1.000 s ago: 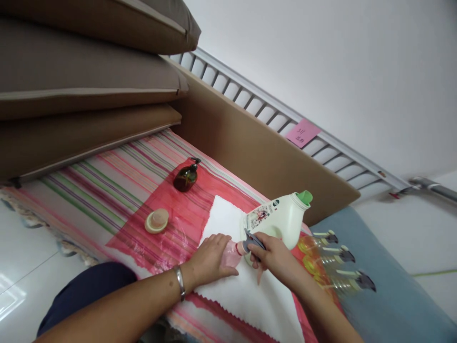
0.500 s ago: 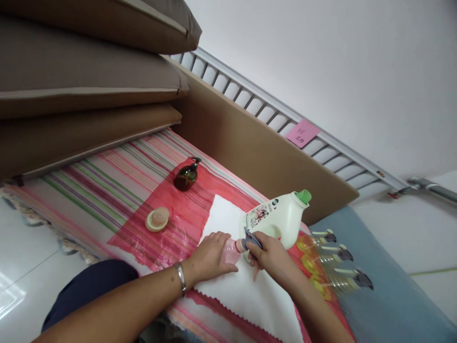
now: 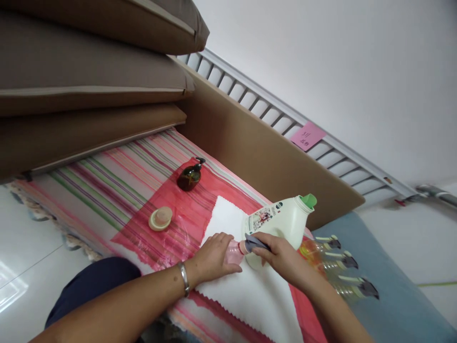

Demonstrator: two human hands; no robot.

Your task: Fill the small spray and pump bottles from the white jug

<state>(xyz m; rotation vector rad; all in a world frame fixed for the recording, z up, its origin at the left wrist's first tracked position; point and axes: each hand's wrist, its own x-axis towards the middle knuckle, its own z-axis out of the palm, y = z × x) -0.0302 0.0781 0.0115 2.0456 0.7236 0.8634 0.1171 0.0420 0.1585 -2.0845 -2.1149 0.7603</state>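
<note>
A small pink see-through spray bottle (image 3: 234, 253) stands on the white cloth (image 3: 250, 295), between my hands. My left hand (image 3: 213, 257), with a metal bangle at the wrist, is closed around the bottle's body. My right hand (image 3: 276, 250) grips the grey spray head (image 3: 254, 243) at the bottle's top; some of its fingers are hidden behind the head. Just beyond my right hand stands a large pale-green jug (image 3: 289, 219) with a printed label and a green spout.
Several yellow-tinted spray bottles (image 3: 344, 261) stand at the right. A dark pump bottle (image 3: 189, 177) and a round cream-coloured lid or dish (image 3: 160, 218) rest on the red sheet (image 3: 153, 238). Brown cushions (image 3: 89, 95) are stacked at the left, and a brown board (image 3: 243, 143) runs behind.
My right hand has turned on the grey spray head, so its fingers and the trigger lie differently. My left hand keeps its hold on the bottle. The view has shifted slightly.
</note>
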